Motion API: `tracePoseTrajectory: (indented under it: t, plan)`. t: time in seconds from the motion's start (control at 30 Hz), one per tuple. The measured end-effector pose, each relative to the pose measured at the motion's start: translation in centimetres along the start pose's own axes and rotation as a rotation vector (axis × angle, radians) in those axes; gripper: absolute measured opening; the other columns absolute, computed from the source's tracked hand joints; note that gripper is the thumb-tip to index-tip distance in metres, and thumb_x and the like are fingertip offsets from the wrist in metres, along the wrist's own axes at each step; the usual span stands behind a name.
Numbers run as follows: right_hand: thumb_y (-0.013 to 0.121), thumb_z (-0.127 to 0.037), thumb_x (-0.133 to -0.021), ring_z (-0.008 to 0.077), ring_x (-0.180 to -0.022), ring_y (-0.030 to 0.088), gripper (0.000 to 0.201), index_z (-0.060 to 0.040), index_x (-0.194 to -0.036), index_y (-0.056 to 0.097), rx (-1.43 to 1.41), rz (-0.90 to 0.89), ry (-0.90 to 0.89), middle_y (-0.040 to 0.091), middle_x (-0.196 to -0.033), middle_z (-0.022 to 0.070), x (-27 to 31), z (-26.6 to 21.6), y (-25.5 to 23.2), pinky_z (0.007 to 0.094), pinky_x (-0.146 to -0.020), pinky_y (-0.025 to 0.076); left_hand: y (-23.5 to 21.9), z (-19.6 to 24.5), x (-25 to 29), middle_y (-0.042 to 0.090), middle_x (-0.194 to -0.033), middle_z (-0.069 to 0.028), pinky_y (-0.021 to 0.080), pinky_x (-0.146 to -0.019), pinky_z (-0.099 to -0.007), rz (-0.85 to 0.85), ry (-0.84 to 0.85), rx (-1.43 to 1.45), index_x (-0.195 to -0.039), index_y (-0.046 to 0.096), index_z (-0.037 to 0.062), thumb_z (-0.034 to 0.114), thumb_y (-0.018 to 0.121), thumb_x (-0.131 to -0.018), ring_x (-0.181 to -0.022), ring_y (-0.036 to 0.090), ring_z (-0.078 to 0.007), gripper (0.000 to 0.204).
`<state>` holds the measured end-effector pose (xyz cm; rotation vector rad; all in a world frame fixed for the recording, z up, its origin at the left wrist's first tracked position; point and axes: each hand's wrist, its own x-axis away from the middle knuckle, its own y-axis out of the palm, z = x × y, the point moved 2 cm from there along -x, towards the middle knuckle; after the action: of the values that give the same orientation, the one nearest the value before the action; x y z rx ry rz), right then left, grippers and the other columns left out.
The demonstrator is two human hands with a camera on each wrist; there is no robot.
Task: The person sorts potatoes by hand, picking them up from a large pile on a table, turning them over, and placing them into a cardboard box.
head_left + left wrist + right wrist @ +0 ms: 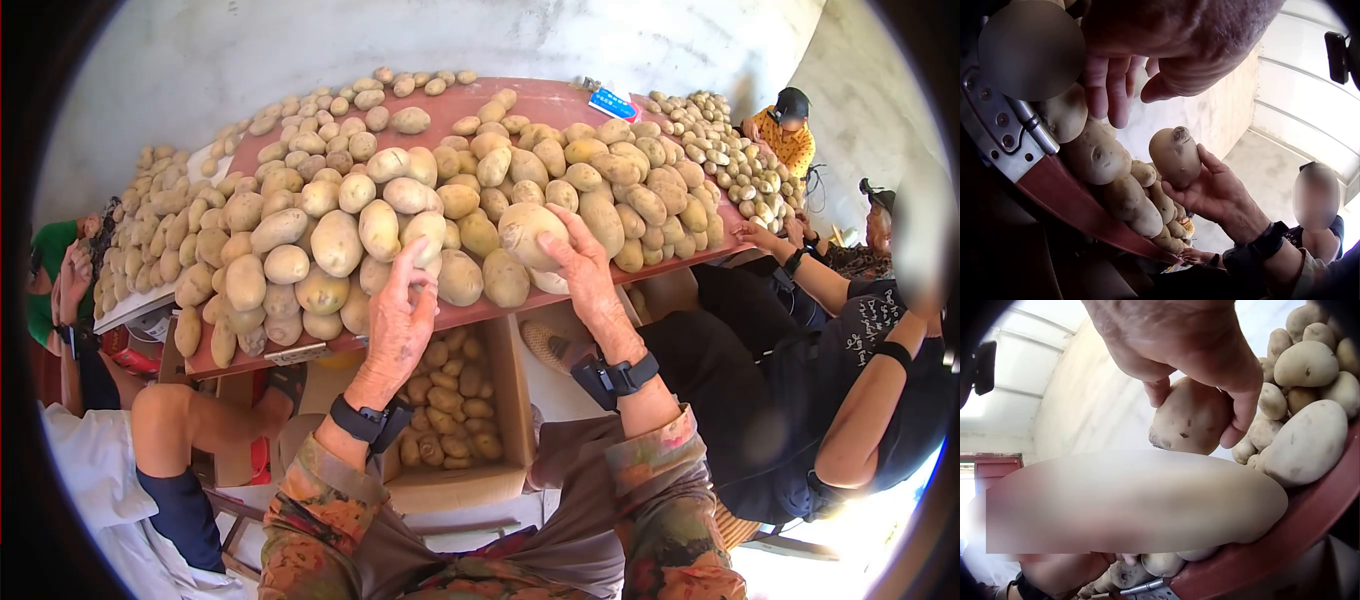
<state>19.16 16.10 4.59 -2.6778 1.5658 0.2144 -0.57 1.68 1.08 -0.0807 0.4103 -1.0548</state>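
Far left: seated person in white point(95, 450), bent knee near the table edge, so elbow room there looks limited. Next, heap of potatoes point(335, 243) on the red table point(250, 155), piled along the near edge, probably to keep stock within reach. Metal fitting point(297, 353) at that edge. Left hand point(403, 318): in front of the heap, fingers loosely bent, thumb apart from them, nothing held. Below, between the knees, an open cardboard box point(518, 440) with potatoes inside; that spot likely keeps it under both hands, though the left wrist partly crosses over it in the head view. Right of centre, held potato point(530, 237) in front of the heap, thumb and fingers of the right hand point(585, 270) clamped on its sides; this side grip leaves much of the skin exposed. Contact with the heap behind: cannot tell. Blue packet point(612, 103) at the back, beyond the potatoes. Far right: person in black point(840, 340) close by, legs filling the space beside the right forearm.
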Motion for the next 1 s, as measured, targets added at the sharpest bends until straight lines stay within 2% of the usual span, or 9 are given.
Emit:
tracePoseTrajectory:
  t: [0.17,0.27,0.37,0.47,0.57,0.7,0.9,1.0]
  plan:
    - [0.068,-0.025,-0.09,0.0242,-0.115,0.057,0.058,-0.005,-0.141,0.049,0.298,0.047,-0.183,0.061,-0.125,0.0163,0.3,-0.1,0.7,0.0357,-0.101,0.044,0.0,0.1,-0.1,0.062,-0.093,-0.0035,0.052,-0.067,-0.0225,-0.002,0.009,-0.012,-0.146,0.041,0.0089,0.0,0.053,-0.093,-0.068,0.06,-0.0074,0.054]
    - [0.069,-0.028,-0.089,0.0309,-0.114,0.053,0.06,-0.0072,-0.141,0.048,0.6,0.165,-0.412,0.059,-0.121,0.0194,0.7,-0.9,1.0,0.0406,-0.099,0.044,0.0,0.0,-0.1,0.062,-0.093,-0.0035,0.052,-0.067,-0.0224,-0.001,0.014,-0.009,-0.145,0.041,0.0092,0.001,0.053,-0.093,-0.068,0.06,-0.0076,0.054]
    - [0.073,-0.026,-0.084,0.0358,-0.109,0.049,0.064,-0.0088,-0.14,0.049,0.753,0.215,-0.534,0.054,-0.117,0.0189,1.1,-1.1,2.3,0.0444,-0.095,0.045,0.1,0.1,-0.1,0.064,-0.088,-0.0048,0.052,-0.063,-0.0259,0.036,0.038,-0.018,-0.143,0.044,0.0099,0.001,0.054,-0.093,-0.064,0.061,-0.0102,0.052]
    - [0.078,-0.02,-0.076,0.0373,-0.106,0.05,0.063,-0.0084,-0.133,0.053,1.055,0.215,-0.632,0.051,-0.114,0.0176,1.8,-0.1,4.6,0.0457,-0.091,0.047,0.3,-0.1,0.0,0.066,-0.086,-0.0053,0.052,-0.061,-0.0277,0.053,0.053,-0.006,-0.143,0.045,0.0102,0.001,0.055,-0.092,-0.062,0.062,-0.0115,0.052]
    - [0.08,-0.016,-0.071,0.0388,-0.105,0.05,0.06,-0.008,-0.125,0.056,1.125,0.178,-0.617,0.049,-0.114,0.0168,1.6,1.0,5.9,0.0463,-0.089,0.047,0.4,-0.1,-0.1,0.066,-0.087,-0.0053,0.052,-0.061,-0.0275,0.054,0.045,0.011,-0.143,0.045,0.0105,0.001,0.055,-0.092,-0.063,0.062,-0.0114,0.053]
    - [0.08,-0.015,-0.072,0.0396,-0.107,0.051,0.061,-0.0074,-0.126,0.054,0.967,0.088,-0.469,0.05,-0.116,0.0179,1.4,0.7,5.2,0.0475,-0.09,0.047,0.3,-0.1,0.0,0.066,-0.087,-0.0053,0.052,-0.062,-0.0274,0.048,0.028,0.01,-0.143,0.045,0.0113,0.001,0.055,-0.092,-0.063,0.062,-0.0113,0.054]
    - [0.078,-0.017,-0.075,0.042,-0.113,0.05,0.068,-0.009,-0.135,0.049,0.97,0.01,-0.548,0.05,-0.125,0.02,0.9,1.5,4.5,0.0478,-0.096,0.046,0.3,0.1,-0.2,0.066,-0.086,-0.0058,0.052,-0.063,-0.0288,0.039,0.044,-0.002,-0.143,0.045,0.0117,0.001,0.055,-0.091,-0.064,0.062,-0.0126,0.053]
    - [0.075,-0.017,-0.078,0.0435,-0.116,0.049,0.067,-0.0099,-0.138,0.047,0.998,0.126,-0.661,0.049,-0.129,0.0224,0.6,1.2,5.1,0.0482,-0.098,0.045,0.3,0.3,-0.1,0.066,-0.087,-0.0066,0.052,-0.064,-0.0299,0.034,0.03,-0.021,-0.143,0.046,0.0118,0.001,0.054,-0.091,-0.064,0.062,-0.0135,0.053]
